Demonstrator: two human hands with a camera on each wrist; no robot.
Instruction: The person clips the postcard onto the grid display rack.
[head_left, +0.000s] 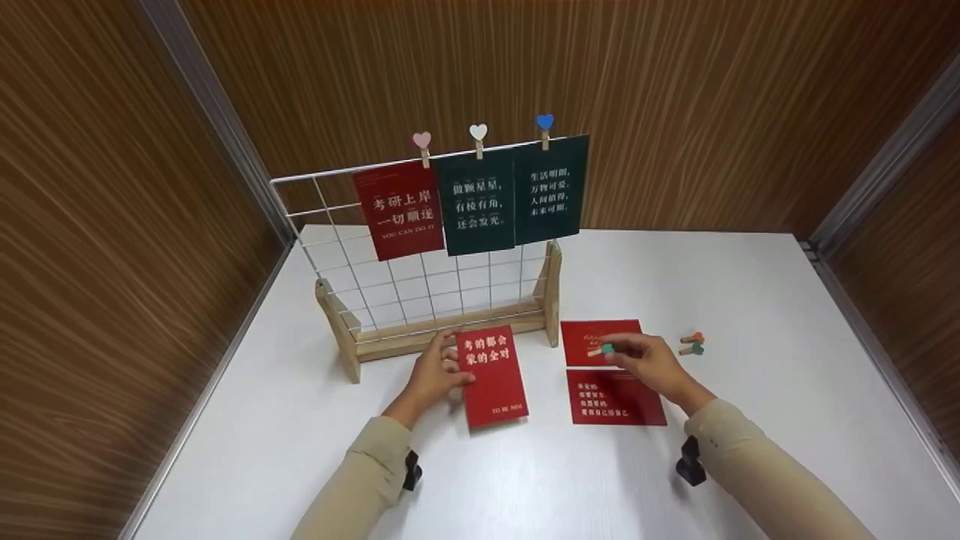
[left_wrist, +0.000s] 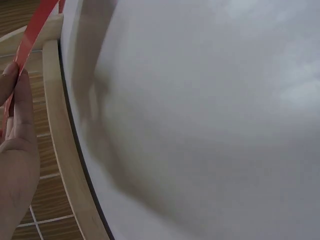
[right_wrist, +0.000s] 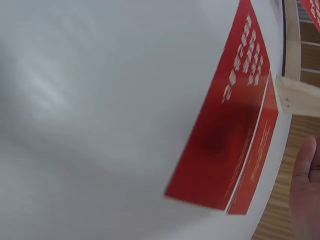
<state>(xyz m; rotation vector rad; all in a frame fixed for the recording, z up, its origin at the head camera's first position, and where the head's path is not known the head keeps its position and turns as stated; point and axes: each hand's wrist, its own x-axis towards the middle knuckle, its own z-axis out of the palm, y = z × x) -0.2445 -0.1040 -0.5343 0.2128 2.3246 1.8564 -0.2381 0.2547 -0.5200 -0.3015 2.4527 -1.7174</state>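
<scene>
Beige sleeves [head_left: 765, 465] above a white desk [head_left: 566, 487], wood-grain walls [head_left: 675, 90] around
Left hand [head_left: 431, 376] pinches a red card [head_left: 495, 384], right hand [head_left: 654, 366] a green-topped clip [head_left: 607, 349], both hands nearly closed.

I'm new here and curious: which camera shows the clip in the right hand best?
The head view: it shows the clip pinched in the right hand, green end showing. The right wrist view catches only part of that hand, no clip; the left wrist view shows neither.
</scene>
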